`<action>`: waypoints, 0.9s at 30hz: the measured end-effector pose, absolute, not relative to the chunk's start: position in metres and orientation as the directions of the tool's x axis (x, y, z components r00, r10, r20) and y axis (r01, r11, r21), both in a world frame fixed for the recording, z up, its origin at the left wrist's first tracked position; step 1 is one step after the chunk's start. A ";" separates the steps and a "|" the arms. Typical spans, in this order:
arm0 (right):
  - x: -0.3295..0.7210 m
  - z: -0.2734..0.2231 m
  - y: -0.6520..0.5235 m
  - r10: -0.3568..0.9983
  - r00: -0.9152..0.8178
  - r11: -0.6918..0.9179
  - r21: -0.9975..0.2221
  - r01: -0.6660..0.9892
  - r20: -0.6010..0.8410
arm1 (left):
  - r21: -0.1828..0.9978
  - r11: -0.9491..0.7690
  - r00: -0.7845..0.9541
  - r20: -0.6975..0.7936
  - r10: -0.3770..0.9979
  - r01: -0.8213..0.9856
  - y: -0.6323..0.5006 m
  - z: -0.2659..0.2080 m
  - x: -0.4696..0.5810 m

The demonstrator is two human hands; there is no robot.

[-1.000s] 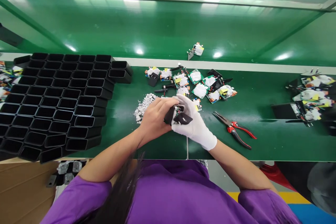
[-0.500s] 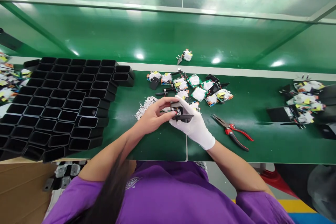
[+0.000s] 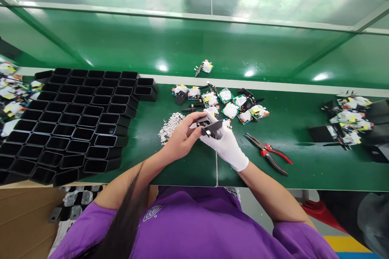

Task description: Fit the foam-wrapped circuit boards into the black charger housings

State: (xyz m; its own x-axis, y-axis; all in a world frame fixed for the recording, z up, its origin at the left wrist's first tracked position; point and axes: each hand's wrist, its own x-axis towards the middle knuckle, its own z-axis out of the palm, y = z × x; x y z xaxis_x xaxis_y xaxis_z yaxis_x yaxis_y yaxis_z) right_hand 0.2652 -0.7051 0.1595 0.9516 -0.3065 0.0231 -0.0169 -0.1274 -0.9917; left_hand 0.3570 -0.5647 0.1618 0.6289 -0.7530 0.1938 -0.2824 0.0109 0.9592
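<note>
Between both hands, over the bench's front middle, is a black plastic adapter housing (image 3: 203, 121) with a flat black end plate (image 3: 212, 128) at its near side. Bare, my left hand (image 3: 182, 135) grips the housing from the left, with fingers over the top and thumb at the near side. My right hand (image 3: 226, 145), in a white glove, is wrapped around it from the right. What sits inside the housing is too small to make out. Just behind the hands lie several circuit boards (image 3: 230, 110) with white filler on them. Small white pieces (image 3: 170, 127) are heaped beside my left hand.
Rows of open black housings (image 3: 75, 121) cover the left of the bench. Red-handled long-nose pliers (image 3: 269, 151) lie right of my hands. More boards (image 3: 352, 117) and black cases (image 3: 378, 151) sit far right. One board (image 3: 207, 66) is against the green back panel (image 3: 127, 44).
The black end plate has tilted, its right end now higher. Both hands keep hold of the housing. My head view has shifted slightly.
</note>
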 end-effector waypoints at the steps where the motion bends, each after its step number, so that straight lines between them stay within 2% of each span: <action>1: 0.265 0.159 -0.704 -0.319 0.948 -0.113 -0.994 -0.015 0.022 | 0.956 0.013 0.637 0.205 -0.743 -0.292 -0.565 0.162 0.355; 7: 0.267 0.157 -0.699 -0.397 0.917 -0.133 -0.991 -0.009 0.045 | 0.949 0.015 0.655 0.227 -0.721 -0.314 -0.568 0.157 0.349; 9: 0.269 0.160 -0.700 -0.387 0.922 -0.161 -0.986 -0.040 0.026 | 0.981 0.040 0.667 0.160 -0.728 -0.191 -0.570 0.156 0.355; 11: 0.271 0.167 -0.703 -0.331 0.943 -0.169 -0.983 -0.077 -0.017 | 0.994 0.098 0.696 0.029 -0.717 0.059 -0.572 0.159 0.366; 13: 0.272 0.177 -0.710 -0.275 0.960 -0.166 -0.981 -0.099 -0.051 | 0.913 0.192 0.714 -0.138 -0.686 0.360 -0.572 0.167 0.379; 15: 0.276 0.186 -0.723 -0.285 0.957 -0.179 -0.979 -0.101 -0.047 | 0.754 0.299 0.702 -0.285 -0.653 0.585 -0.570 0.178 0.392; 18: 0.300 0.196 -0.749 -0.381 0.924 -0.307 -0.947 -0.098 0.028 | 0.556 0.423 0.679 -0.412 -0.607 0.716 -0.565 0.195 0.403; 20: 0.332 0.198 -0.768 -0.391 0.916 -0.471 -0.875 -0.112 0.093 | 0.472 0.477 0.669 -0.464 -0.581 0.741 -0.563 0.202 0.406; 23: 0.398 0.197 -0.787 -0.322 0.939 -0.757 -0.629 -0.179 0.120 | 0.380 0.510 0.634 -0.517 -0.574 0.772 -0.563 0.203 0.407; 25: 0.443 0.193 -0.790 -0.260 0.965 -0.871 -0.442 -0.216 0.042 | 0.347 0.514 0.616 -0.536 -0.577 0.784 -0.562 0.200 0.408; 27: 0.481 0.188 -0.788 -0.221 0.973 -0.922 -0.311 -0.232 -0.074 | 0.334 0.511 0.605 -0.539 -0.586 0.792 -0.561 0.198 0.409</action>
State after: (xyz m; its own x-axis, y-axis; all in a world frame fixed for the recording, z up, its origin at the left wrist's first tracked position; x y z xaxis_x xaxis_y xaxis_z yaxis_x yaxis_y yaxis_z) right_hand 0.4815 -0.7878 0.1882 0.9726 -0.2205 -0.0736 -0.2325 -0.9215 -0.3110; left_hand 0.4088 -0.5615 0.1975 0.6054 -0.5857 -0.5390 0.7919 0.5110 0.3343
